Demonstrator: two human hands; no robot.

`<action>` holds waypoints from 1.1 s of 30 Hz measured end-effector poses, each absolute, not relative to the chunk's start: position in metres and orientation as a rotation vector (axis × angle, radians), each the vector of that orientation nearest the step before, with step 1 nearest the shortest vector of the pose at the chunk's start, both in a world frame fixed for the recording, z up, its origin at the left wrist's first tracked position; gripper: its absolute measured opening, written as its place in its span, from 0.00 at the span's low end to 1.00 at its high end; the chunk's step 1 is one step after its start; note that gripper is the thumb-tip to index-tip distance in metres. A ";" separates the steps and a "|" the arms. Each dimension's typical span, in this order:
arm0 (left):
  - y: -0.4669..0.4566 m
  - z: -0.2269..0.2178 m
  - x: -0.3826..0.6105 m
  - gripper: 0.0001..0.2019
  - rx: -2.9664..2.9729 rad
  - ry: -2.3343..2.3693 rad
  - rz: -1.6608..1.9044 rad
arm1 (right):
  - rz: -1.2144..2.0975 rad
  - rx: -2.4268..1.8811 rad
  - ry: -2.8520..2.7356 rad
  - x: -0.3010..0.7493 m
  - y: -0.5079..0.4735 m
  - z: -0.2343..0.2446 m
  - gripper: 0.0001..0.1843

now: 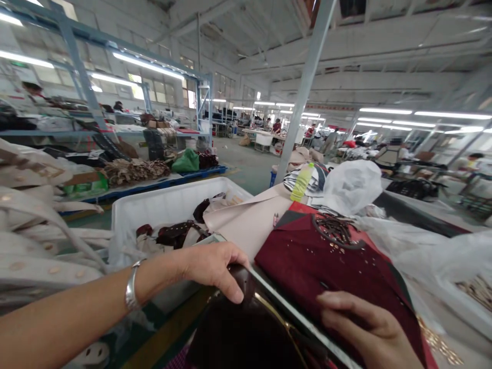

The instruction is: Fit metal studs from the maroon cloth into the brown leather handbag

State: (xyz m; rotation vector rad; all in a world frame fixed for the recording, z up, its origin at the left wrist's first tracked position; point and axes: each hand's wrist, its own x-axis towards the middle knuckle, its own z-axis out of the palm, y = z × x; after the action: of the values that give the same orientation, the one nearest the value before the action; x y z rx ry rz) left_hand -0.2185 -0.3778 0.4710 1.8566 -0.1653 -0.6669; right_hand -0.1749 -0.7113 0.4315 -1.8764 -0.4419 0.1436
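Note:
My left hand (221,269), with a silver bangle on its wrist, is closed on the upper edge of a dark brown leather bag (234,328). A gold-coloured zip (272,310) curves along the bag's side. Over a maroon cloth (292,251) on the table, my right hand (357,320) has its fingers bent together; a small dark bit shows at the fingertips, too blurred to name. Dark brown cords (334,228) lie on the cloth's far part, with small gold-coloured metal pieces (338,249) scattered nearby. The bag's lower part runs out of view.
A white plastic bin (130,210) with dark and beige pieces stands at the left. Beige straps (34,256) hang beside it. On the table are a yellow-green bottle (302,182), a clear plastic bag (351,187) and gold-coloured rings (440,341). A slanting post (307,82) rises behind.

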 end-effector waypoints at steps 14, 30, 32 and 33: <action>-0.410 0.487 -0.253 0.19 1.971 -0.156 -0.553 | 0.421 -1.400 -0.739 -0.210 -0.616 0.445 0.06; -0.426 0.496 -0.261 0.13 2.083 -0.214 -0.490 | 0.515 -1.497 -0.584 -0.224 -0.622 0.455 0.10; -0.428 0.498 -0.263 0.12 2.118 -0.223 -0.469 | 0.552 -1.476 -0.553 -0.225 -0.626 0.451 0.11; -0.428 0.499 -0.265 0.12 2.140 -0.227 -0.456 | 0.563 -1.470 -0.542 -0.225 -0.628 0.448 0.11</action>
State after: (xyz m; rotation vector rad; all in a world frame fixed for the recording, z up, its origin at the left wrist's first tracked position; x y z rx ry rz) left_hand -0.2648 -0.4285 0.4991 2.1402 -0.2273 -0.4561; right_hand -0.2253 -0.6277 0.4483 -1.4698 -0.5424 0.5632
